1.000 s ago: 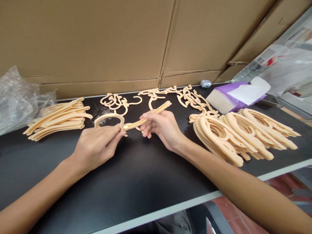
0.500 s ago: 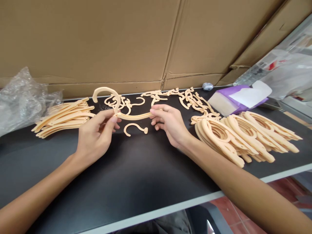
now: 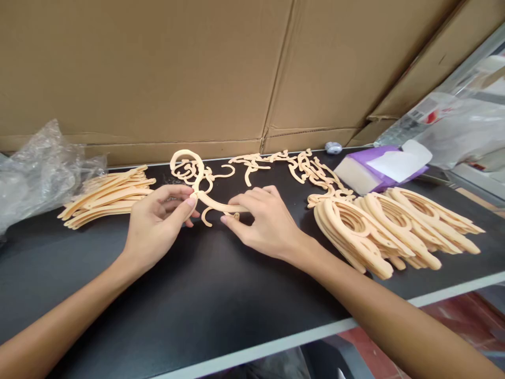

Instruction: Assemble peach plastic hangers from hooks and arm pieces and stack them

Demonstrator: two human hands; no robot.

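Note:
My left hand (image 3: pixel 158 226) pinches a peach plastic hanger piece (image 3: pixel 205 197) where its curved hook meets its arm. The hook rises up and back from my fingers. My right hand (image 3: pixel 262 221) has its fingers closed over the other end of that arm and rests low on the black table (image 3: pixel 205 300). A small loose hook (image 3: pixel 208 215) lies on the table just under the piece, between my two hands.
A stack of straight hanger arms (image 3: pixel 104 197) lies at the left beside crumpled clear plastic (image 3: pixel 37 168). Loose hooks (image 3: pixel 276 160) are strewn along the back. A pile of ringed hangers (image 3: pixel 394 223) sits at the right, near a purple tissue pack (image 3: pixel 384 163). Cardboard boxes (image 3: pixel 197 68) wall the back.
The hanger piece was turned so its hook points up, then lowered toward the table. My right hand slid down over the small loose hook.

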